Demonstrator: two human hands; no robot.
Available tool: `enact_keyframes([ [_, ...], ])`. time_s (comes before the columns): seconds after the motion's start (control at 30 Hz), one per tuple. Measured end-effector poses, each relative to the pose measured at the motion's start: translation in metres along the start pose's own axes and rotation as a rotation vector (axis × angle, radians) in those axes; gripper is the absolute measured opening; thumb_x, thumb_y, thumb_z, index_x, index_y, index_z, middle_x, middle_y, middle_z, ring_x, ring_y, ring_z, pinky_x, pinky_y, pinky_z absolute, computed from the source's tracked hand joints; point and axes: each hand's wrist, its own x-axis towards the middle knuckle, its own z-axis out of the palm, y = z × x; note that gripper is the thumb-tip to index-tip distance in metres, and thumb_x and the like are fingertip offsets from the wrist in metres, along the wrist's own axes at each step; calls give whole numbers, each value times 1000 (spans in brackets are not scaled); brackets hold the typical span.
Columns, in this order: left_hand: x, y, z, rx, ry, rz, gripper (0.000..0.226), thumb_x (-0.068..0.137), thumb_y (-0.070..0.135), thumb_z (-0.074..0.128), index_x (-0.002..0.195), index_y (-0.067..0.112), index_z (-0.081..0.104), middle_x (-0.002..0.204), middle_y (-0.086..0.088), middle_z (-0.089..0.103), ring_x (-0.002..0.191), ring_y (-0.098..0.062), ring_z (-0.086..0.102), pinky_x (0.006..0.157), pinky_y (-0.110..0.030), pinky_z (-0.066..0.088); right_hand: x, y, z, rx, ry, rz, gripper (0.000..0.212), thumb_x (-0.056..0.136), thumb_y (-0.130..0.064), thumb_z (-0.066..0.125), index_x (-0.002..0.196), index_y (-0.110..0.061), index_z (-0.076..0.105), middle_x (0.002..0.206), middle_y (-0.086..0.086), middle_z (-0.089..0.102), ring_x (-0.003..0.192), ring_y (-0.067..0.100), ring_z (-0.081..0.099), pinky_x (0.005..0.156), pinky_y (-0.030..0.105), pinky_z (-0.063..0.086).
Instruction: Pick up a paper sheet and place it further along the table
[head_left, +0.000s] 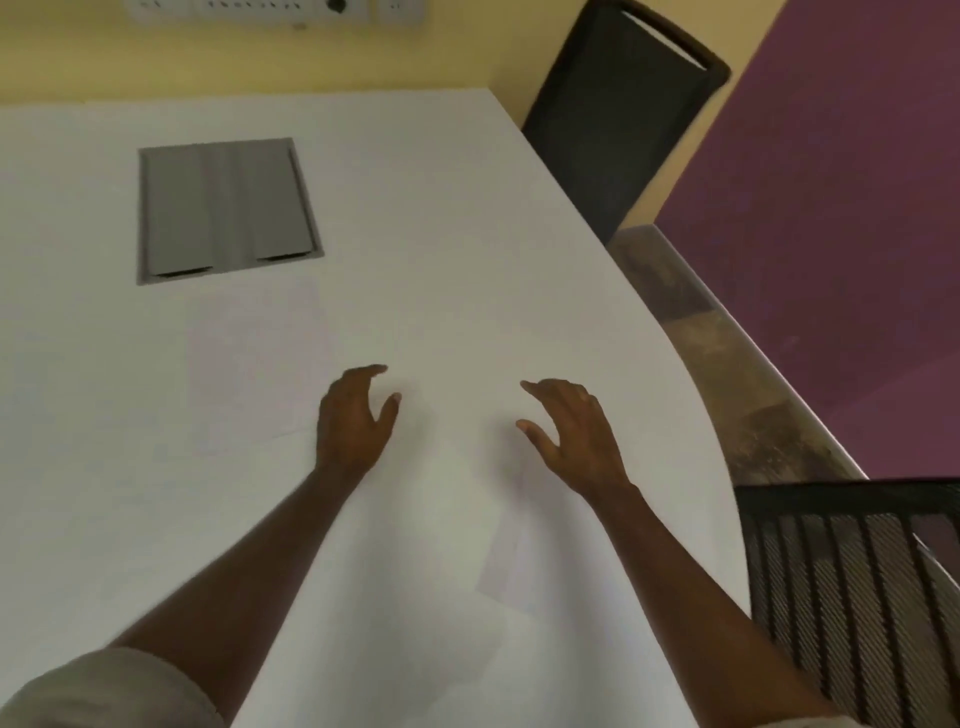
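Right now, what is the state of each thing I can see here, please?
left hand: open, fingers loosely curved, holds nothing
right hand: open, fingers loosely curved, holds nothing
paper sheets: lying flat on the table
grey cable hatch: lids closed
far chair: unoccupied, at the table's corner

Both bare forearms stretch forward side by side. The left hand and right hand hover palm-down, fingers loosely curled, thumbs turned inward, holding nothing.
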Motion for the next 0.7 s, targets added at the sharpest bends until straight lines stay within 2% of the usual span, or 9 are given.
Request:
enact_keyframes([
  [0.1, 33, -48, -46, 180, -37, -20, 61, 92, 42, 51, 144, 8, 49, 151, -14, 48, 143, -31, 41, 121, -49, 27, 63, -48, 27, 51, 16, -69, 50, 100, -48, 52, 140, -19, 57, 141, 1, 59, 133, 20, 50, 110, 33, 37],
  [0.2, 61, -96, -82, 321, -54, -13, 70, 93, 48, 43, 151, 10, 39, 162, -12, 31, 152, -29, 26, 125, -48, 13, 122, -91, 61, 64, -3, -116, 53, 100, -49, 52, 144, -18, 54, 148, 2, 54, 139, 22, 46, 116, 35, 33],
  [0.37, 89, -174, -112, 530, -158, -89, 76, 98, 57, 28, 157, 9, 25, 167, -13, 16, 155, -31, 13, 125, -52, 7, 198, -140, 132, 12, -135, -132, 59, 102, -50, 47, 152, -19, 43, 157, 5, 43, 147, 24, 37, 121, 38, 27],
  [0.43, 91, -199, -111, 577, -182, -144, 86, 95, 66, 9, 159, 10, 16, 168, -13, 9, 155, -30, 8, 126, -52, 4, 222, -154, 164, 5, -189, -107, 60, 102, -52, 44, 154, -21, 39, 159, 5, 40, 148, 24, 35, 121, 38, 27],
  [0.5, 91, -219, -107, 571, -189, -194, 105, 81, 77, -12, 160, 11, 9, 168, -12, 3, 156, -30, 4, 125, -51, 2, 244, -167, 197, -6, -243, -79, 60, 102, -53, 42, 153, -21, 40, 159, 7, 41, 144, 27, 39, 118, 40, 31],
  [0.6, 86, -246, -98, 555, -207, -234, 110, 76, 79, -17, 160, 10, 3, 168, -12, -3, 156, -29, 0, 125, -53, 2, 270, -181, 239, -44, -340, -56, 62, 103, -54, 41, 154, -20, 38, 158, 10, 39, 142, 31, 40, 115, 42, 35],
  [0.7, 82, -267, -92, 621, -224, -183, 100, 85, 75, -10, 160, 10, 5, 169, -12, -1, 156, -29, -2, 125, -55, 2, 291, -191, 269, -87, -358, -66, 67, 102, -55, 42, 157, -19, 32, 162, 12, 34, 145, 33, 34, 117, 43, 32],
])
